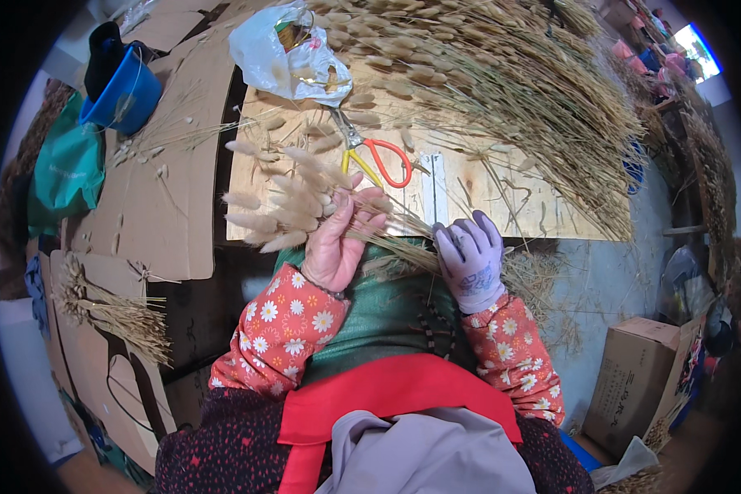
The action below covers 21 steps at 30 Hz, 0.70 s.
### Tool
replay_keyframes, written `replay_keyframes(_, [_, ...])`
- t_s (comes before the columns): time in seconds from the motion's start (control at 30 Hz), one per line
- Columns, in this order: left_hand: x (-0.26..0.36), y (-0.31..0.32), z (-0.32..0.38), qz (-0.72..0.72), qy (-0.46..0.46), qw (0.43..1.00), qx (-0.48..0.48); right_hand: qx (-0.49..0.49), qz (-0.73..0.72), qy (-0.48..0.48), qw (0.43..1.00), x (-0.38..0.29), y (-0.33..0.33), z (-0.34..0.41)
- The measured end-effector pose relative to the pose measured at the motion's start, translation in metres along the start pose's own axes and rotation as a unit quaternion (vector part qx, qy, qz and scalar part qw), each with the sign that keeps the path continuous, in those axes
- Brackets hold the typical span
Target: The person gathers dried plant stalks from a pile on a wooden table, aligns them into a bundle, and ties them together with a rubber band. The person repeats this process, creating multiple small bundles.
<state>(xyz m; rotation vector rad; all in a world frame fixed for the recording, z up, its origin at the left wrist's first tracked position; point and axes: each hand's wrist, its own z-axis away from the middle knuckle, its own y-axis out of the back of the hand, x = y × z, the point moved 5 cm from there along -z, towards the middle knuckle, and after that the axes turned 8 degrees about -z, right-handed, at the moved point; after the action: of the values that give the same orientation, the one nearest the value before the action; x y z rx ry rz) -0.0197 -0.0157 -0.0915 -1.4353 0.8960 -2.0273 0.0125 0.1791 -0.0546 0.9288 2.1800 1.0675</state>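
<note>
My bare left hand (341, 238) is closed around a small bunch of dried bunny-tail grass (296, 207) just under its fluffy heads, which point left. Farther down, my right hand (471, 256), in a pale purple work glove, grips the stems (401, 242) of that same bunch. The bunch lies across my lap at the front edge of a wooden board (370, 182). Beyond my left hand, scissors (376, 157) with one red and one yellow handle lie on the board. A white strip with ruled marks (434, 185) is fixed on the wood near my right hand.
A large heap of dried grass (500, 80) covers the board's far right. A white plastic bag (284, 58) sits at the back. Cardboard (173, 185), a blue bucket (126, 92) and a tied grass bundle (117, 312) are at left. A carton (633, 376) stands right.
</note>
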Motion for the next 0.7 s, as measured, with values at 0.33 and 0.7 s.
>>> replay_keyframes(0.33, [-0.003, 0.008, 0.002, -0.059, 0.037, 0.997, 0.014, -0.019, -0.044, -0.01, 0.999, -0.003, -0.002, 0.004])
replay_keyframes(0.7, [-0.003, 0.013, 0.004, -0.029, 0.038, 0.998, 0.041, -0.044, -0.26, -0.123, 0.957, 0.002, 0.011, -0.009])
